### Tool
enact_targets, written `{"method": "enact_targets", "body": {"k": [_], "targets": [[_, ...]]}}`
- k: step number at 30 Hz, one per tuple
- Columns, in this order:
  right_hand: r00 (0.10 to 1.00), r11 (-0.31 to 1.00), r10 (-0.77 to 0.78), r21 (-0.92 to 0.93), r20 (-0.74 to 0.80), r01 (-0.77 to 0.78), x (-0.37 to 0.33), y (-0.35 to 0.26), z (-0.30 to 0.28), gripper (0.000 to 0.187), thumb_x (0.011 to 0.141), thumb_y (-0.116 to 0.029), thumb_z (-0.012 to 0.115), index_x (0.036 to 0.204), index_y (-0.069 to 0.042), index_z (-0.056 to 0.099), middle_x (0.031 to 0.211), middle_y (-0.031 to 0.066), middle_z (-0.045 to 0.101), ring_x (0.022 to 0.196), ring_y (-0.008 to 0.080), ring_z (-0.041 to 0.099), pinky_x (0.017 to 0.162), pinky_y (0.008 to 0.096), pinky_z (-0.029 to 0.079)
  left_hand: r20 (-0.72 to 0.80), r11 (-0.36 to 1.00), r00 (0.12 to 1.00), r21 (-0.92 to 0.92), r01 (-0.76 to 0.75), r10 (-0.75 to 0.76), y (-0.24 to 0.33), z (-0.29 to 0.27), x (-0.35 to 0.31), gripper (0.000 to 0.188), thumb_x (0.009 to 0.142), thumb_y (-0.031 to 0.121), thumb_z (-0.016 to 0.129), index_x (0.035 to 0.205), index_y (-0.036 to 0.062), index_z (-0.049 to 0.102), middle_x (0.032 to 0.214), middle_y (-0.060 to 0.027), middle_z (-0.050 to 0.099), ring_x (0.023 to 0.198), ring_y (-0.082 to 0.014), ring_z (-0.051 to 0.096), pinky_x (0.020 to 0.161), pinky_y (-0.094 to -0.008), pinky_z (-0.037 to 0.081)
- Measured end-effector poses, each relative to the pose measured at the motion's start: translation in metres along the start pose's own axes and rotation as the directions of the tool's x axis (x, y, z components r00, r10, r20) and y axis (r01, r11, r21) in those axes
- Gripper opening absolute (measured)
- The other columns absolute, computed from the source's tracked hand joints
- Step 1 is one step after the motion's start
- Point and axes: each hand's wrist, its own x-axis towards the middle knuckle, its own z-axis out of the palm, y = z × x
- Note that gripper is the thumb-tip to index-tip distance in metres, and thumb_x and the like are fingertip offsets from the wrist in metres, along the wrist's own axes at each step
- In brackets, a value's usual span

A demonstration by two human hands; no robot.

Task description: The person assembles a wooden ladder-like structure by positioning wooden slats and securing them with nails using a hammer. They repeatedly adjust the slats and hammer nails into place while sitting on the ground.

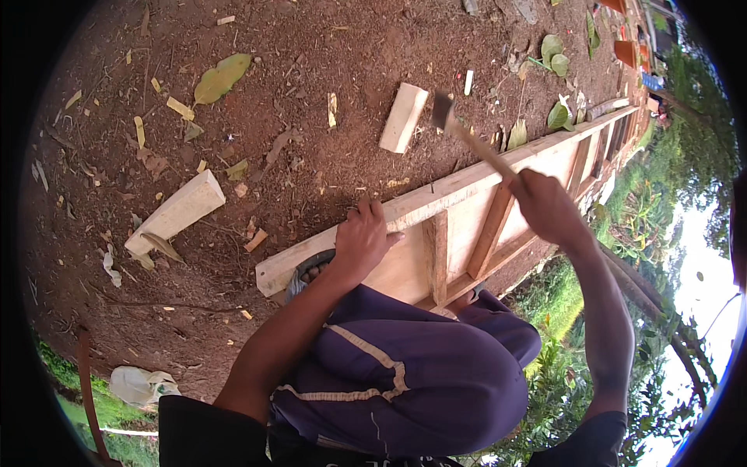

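Observation:
My right hand (pixel 545 208) is raised and closed round the wooden handle of a hammer (pixel 486 149), whose dark head is up and away to the left, above the ground. Below it runs a long wooden frame (pixel 405 204), with a pale panel and darker crosspieces (pixel 490 233). My left hand (pixel 360 243) is wrapped over the near end of the frame's long side beam, fingers curled on its far edge. A thin nail (pixel 433 187) stands up from that beam, a little right of my left hand. A dark bag or pouch (pixel 311 268) sits partly hidden beside my left wrist.
Two cut wood blocks (pixel 177 212) (pixel 404 118) lie on brown soil among chips and leaves (pixel 223 78). My bent legs in purple trousers (pixel 436 381) are against the frame. A pale sack (pixel 144 385) lies at lower left. Orange containers (pixel 625 53) stand far right.

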Motion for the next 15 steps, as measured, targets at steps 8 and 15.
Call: {"method": "enact_targets", "body": {"k": [8, 15], "targets": [[0.822, 0.921, 0.3, 0.371, -0.484, -0.118, 0.002, -0.012, 0.033, 0.033, 0.105, -0.025, 0.048, 0.087, 0.0, 0.061, 0.072, 0.0164, 0.057, 0.068, 0.0283, 0.059, 0.06, 0.0425, 0.046, -0.003, 1.0, 1.0, -0.001, -0.021, 0.021, 0.005, -0.002, 0.001, 0.069, 0.078, 0.056, 0.079, 0.106, -0.0032, 0.054, 0.104, -0.0168, 0.058, 0.086, -0.0308, 0.069, 0.064, -0.0387, 0.061], [0.932, 0.957, 0.251, 0.212, -0.262, -0.198, -0.003, -0.026, -0.055, 0.041, 0.108, -0.036, 0.046, 0.09, 0.0, 0.055, 0.069, 0.0158, 0.061, 0.053, 0.0299, 0.059, 0.05, 0.0441, 0.047, 0.019, 1.0, 1.0, -0.026, -0.004, 0.005, -0.001, -0.001, 0.0, 0.073, 0.079, 0.055, 0.078, 0.111, -0.0055, 0.053, 0.107, -0.0187, 0.058, 0.09, -0.0327, 0.069, 0.068, -0.04, 0.061]]}}
